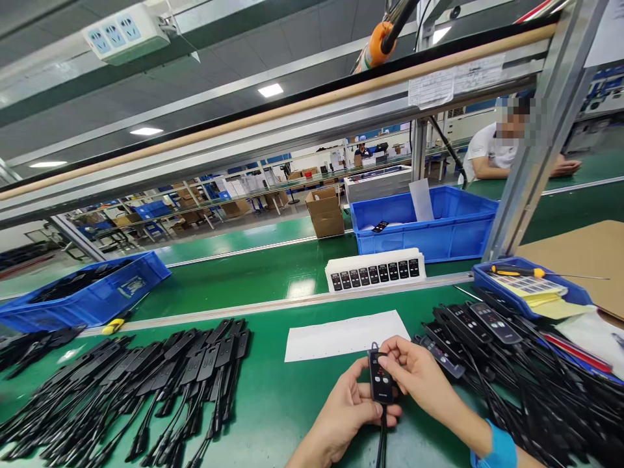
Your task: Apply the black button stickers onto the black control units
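My left hand [353, 406] is wrapped around a small black corded controller [381, 383], gripping it by its sides and lower end. Its face, with two light buttons and red marks, is turned up toward me, and cables hang down from it. Thumb and fingertips of my right hand [407, 367] are pinched together at the controller's upper right edge, touching it. Behind the hands lies a blank white strip [341, 335]. A pile of similar corded controllers [487, 325] is just to the right. More black corded units [195, 364] lie in rows on the left.
Beyond the strip stands a white sheet of black labels [375, 270]. Blue bins [424, 224] [82, 292] stand at the back and left. A blue tray [531, 286] with a screwdriver [517, 270] is at right. A metal post [531, 175] rises there; a person [492, 153] sits beyond.
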Tool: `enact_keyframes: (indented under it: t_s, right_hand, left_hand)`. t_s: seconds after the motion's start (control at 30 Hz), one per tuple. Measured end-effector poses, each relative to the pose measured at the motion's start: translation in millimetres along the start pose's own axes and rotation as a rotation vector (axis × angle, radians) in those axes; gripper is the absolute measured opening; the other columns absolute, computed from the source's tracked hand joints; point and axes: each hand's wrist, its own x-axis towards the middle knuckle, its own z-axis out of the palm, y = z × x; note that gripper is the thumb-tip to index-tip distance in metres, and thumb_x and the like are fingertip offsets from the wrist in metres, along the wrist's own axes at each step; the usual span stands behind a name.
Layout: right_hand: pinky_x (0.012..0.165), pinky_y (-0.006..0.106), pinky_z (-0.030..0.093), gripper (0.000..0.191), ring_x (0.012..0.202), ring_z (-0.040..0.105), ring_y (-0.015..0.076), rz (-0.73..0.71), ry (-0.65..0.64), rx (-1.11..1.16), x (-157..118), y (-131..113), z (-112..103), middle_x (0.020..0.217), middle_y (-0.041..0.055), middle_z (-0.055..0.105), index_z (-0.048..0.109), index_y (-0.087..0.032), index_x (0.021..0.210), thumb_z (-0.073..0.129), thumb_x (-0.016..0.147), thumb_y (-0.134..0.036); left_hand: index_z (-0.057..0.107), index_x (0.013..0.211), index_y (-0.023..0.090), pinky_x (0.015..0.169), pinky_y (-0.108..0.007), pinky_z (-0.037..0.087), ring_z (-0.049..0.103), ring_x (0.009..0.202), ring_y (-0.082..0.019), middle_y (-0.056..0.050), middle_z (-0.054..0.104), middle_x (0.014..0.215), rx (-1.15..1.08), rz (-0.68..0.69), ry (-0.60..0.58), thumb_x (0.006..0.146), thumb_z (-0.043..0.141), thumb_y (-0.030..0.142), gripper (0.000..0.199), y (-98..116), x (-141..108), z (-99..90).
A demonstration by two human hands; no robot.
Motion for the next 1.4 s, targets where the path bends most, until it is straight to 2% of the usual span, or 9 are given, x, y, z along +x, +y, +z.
enact_keyframes:
  t_s: [0.1, 0.2, 0.3, 0.67, 0.87, 1.03, 1.17, 1.27, 1.4]
  right_hand:
    - [0.037, 0.016, 0.036, 0.022, 0.050, 0.043, 0.0084, 0.012, 0.006, 0.007, 0, 0, 1, 0.065, -0.0044, 0.048, 0.057, -0.017, 0.085, 0.060, 0.083, -0.039]
    - [0.037, 0.016, 0.035, 0.021, 0.048, 0.042, 0.0078, 0.021, 0.030, -0.015, -1, 1, 2, 0.063, -0.0045, 0.049, 0.057, -0.017, 0.084, 0.060, 0.081, -0.037]
    - [0.036, 0.017, 0.032, 0.019, 0.044, 0.039, 0.0066, 0.033, 0.075, -0.050, -2, 3, 2, 0.061, -0.0050, 0.049, 0.057, -0.016, 0.083, 0.060, 0.079, -0.035]
    - [0.035, 0.018, 0.031, 0.022, 0.041, 0.039, 0.0069, 0.056, 0.120, -0.064, -2, 5, 5, 0.059, -0.0052, 0.049, 0.056, -0.017, 0.081, 0.060, 0.076, -0.038]
    - [0.040, 0.020, 0.038, 0.033, 0.045, 0.045, 0.0100, 0.023, 0.154, -0.097, -2, 7, 1, 0.058, -0.0090, 0.045, 0.050, -0.020, 0.102, 0.063, 0.076, -0.036]
    - [0.048, 0.023, 0.045, 0.036, 0.060, 0.054, 0.0142, 0.048, 0.031, -0.141, 0, 17, 0, 0.071, -0.0042, 0.048, 0.048, -0.020, 0.110, 0.055, 0.082, -0.042]
    - [0.066, 0.029, 0.052, 0.053, 0.081, 0.059, 0.0187, 0.036, -0.082, -0.191, -6, 15, 5, 0.097, 0.0043, 0.057, 0.042, -0.020, 0.128, 0.055, 0.079, -0.035]
    - [0.067, 0.030, 0.051, 0.075, 0.077, 0.060, 0.0185, 0.092, -0.165, -0.216, -12, 8, 9, 0.108, 0.0070, 0.058, 0.031, -0.019, 0.141, 0.059, 0.072, -0.027]
    - [0.069, 0.029, 0.052, 0.113, 0.086, 0.061, 0.0211, 0.119, -0.287, -0.139, -17, 0, 13, 0.121, 0.0099, 0.055, 0.006, -0.019, 0.150, 0.070, 0.057, -0.017]
  left_hand:
    - [0.045, 0.122, 0.014, 0.070, -0.031, 0.054, 0.070, 0.080, -0.023, -0.016, 0.070, 0.099, 0.015, 0.000, 0.010, 0.064, 0.076, 0.017, 0.066, 1, 0, 1.0]
    - [0.045, 0.121, 0.014, 0.069, -0.029, 0.054, 0.070, 0.076, -0.021, -0.013, 0.071, 0.091, 0.042, 0.012, 0.015, 0.066, 0.075, 0.021, 0.063, 1, 0, 3.3]
    - [0.045, 0.120, 0.014, 0.069, -0.027, 0.052, 0.070, 0.074, -0.020, -0.009, 0.072, 0.082, 0.072, 0.022, 0.022, 0.066, 0.074, 0.020, 0.061, 2, -1, 6.7]
    - [0.044, 0.119, 0.014, 0.064, -0.022, 0.049, 0.068, 0.068, -0.015, -0.008, 0.072, 0.080, 0.111, 0.039, 0.025, 0.067, 0.073, 0.021, 0.060, 0, 0, 8.0]
    - [0.048, 0.110, 0.015, 0.068, -0.026, 0.053, 0.070, 0.073, -0.018, -0.009, 0.071, 0.083, 0.089, 0.036, 0.035, 0.065, 0.072, 0.017, 0.051, 2, 0, 9.6]
    - [0.048, 0.106, 0.015, 0.063, -0.028, 0.055, 0.071, 0.069, -0.021, -0.009, 0.071, 0.083, 0.055, 0.041, 0.069, 0.063, 0.067, 0.016, 0.046, 0, 1, 5.8]
    - [0.051, 0.105, 0.013, 0.055, -0.028, 0.054, 0.070, 0.063, -0.022, -0.011, 0.070, 0.079, 0.001, 0.059, 0.069, 0.075, 0.055, 0.030, 0.034, -1, 3, 2.7]
    - [0.053, 0.106, 0.013, 0.051, -0.026, 0.053, 0.069, 0.061, -0.022, -0.013, 0.071, 0.082, -0.021, 0.091, 0.072, 0.082, 0.048, 0.036, 0.034, -1, 5, 1.9]
    - [0.051, 0.114, 0.013, 0.050, -0.024, 0.052, 0.069, 0.063, -0.021, -0.011, 0.070, 0.079, -0.051, 0.107, 0.110, 0.086, 0.046, 0.037, 0.037, 0, 6, 2.0]
